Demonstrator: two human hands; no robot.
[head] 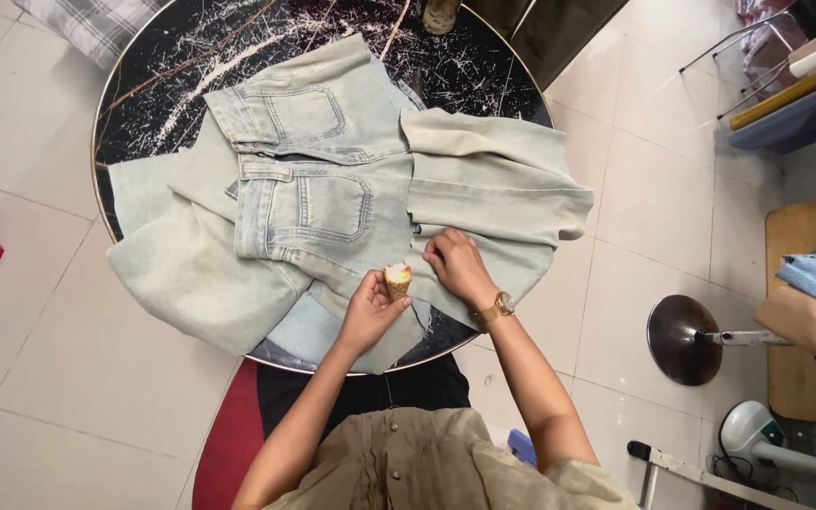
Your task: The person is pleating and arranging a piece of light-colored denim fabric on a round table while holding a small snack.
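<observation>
**Inspector:** State of the hands, please.

**Assistant:** The left hand (367,312) is closed around a small cone-shaped piece, cream and yellow (398,280), pinched between thumb and fingers with its broad end up. It looks like chalk or a wax marker; I cannot tell which. The right hand (457,265) lies palm down with the fingers spread and released, pressing flat on the pale denim garment (332,203) and gripping nothing.

**Inspector:** Where is the cone relative to the fingers?

**Assistant:** Just beside the right fingertips, on their thumb side, above the cloth's near edge. Whether its tip touches the denim I cannot tell.

**Inspector:** And the garment?

**Assistant:** Spread over the round black table (484,71), two back pockets facing up beyond the fingers, and folds hanging past the rim on both sides.

**Inspector:** Recommendation for sound handling?

**Assistant:** In my judgement, keep the right palm holding the fabric taut close to the cone so the cloth does not creep, and smooth the fold beneath the fingertips first. The wristwatch (501,305) should stay clear of the denim.
</observation>
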